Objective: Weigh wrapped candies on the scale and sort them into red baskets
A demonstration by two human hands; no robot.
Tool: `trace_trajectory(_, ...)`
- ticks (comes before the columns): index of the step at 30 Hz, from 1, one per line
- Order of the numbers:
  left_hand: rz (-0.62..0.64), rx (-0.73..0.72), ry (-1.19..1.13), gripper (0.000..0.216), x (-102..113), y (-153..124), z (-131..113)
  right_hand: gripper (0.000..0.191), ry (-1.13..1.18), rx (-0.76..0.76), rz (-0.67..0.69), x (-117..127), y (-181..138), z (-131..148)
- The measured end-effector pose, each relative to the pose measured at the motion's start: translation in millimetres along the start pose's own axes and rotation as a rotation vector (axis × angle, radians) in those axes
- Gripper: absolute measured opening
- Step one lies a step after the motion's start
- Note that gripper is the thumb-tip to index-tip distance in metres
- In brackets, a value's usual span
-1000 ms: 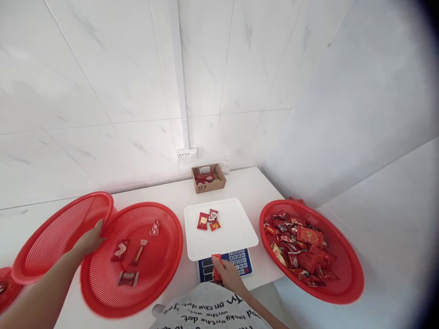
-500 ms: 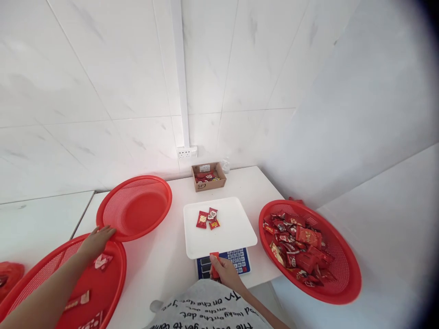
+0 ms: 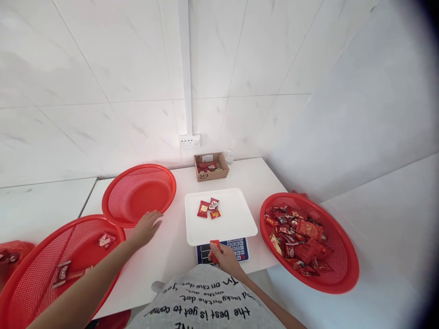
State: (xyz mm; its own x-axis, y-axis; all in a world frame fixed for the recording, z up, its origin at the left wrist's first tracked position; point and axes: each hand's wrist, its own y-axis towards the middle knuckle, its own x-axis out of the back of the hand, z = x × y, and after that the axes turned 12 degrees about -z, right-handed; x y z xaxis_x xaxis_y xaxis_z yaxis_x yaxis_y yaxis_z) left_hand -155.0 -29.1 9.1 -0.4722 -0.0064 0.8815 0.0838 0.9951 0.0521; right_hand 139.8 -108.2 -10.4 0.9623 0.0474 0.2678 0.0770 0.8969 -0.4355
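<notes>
My right hand (image 3: 225,259) pinches a small red wrapped packet (image 3: 214,244) at the front edge of a scale's white pan (image 3: 236,224). Below that pan, the scale's blue keypad (image 3: 241,249) is partly hidden. Three small wrapped snacks lie on the pan: a dark red packet (image 3: 203,209), one with a white label (image 3: 213,205) and a red-and-yellow one (image 3: 215,214). My left hand (image 3: 147,229) hovers with fingers stretched out beside the right rim of a red basket (image 3: 120,192) with nothing in it. Nothing shows in that hand.
At the right, a red basket (image 3: 346,274) holds many wrapped snacks. Another red basket (image 3: 20,283) at the lower left holds several packets. A cardboard box (image 3: 213,175) of snacks stands against the wall, under a socket (image 3: 190,140). A red bag (image 3: 15,253) lies far left.
My left hand has moved right, from over the rims of the two left baskets to beside the back one. My right hand still pinches the red packet. The view has shifted slightly.
</notes>
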Motion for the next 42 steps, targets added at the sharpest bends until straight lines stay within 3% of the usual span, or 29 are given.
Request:
trace_trajectory(4,-0.027,-0.054,-0.313,0.029,-33,-20,-78,0.053,-0.042,0.047,0.058,-1,0,4)
trace_trajectory(7,0.235,0.056,-0.535,0.023,-53,-30,-123,0.046,-0.127,0.115,0.122,-4,2,3)
trace_trajectory(10,0.353,0.186,-0.672,0.014,-67,-32,-143,0.039,-0.167,0.116,0.13,-5,4,1)
trace_trajectory(14,0.358,0.344,-0.844,0.011,-77,-20,-140,0.037,-0.038,0.024,0.089,1,7,-2)
trace_trajectory(18,0.213,0.475,-0.784,0.011,-86,-3,-127,0.036,0.044,-0.055,0.033,8,9,-9)
trace_trajectory(20,0.127,0.379,-0.589,0.022,-91,3,-122,0.035,0.066,-0.059,0.047,10,9,-13)
trace_trajectory(25,-0.135,-0.115,-0.073,0.047,-112,7,-116,0.035,0.089,-0.066,0.073,15,7,-23)
trace_trajectory(29,-0.146,-0.35,0.128,0.063,-133,17,-116,0.031,0.099,-0.082,0.075,23,5,-27)
trace_trajectory(35,-0.149,-0.446,0.252,0.063,-150,51,-123,0.025,0.091,-0.095,0.061,42,6,-33)
trace_trajectory(42,-0.074,-0.396,0.225,0.06,-152,65,-146,0.023,0.061,-0.084,0.053,66,10,-39)
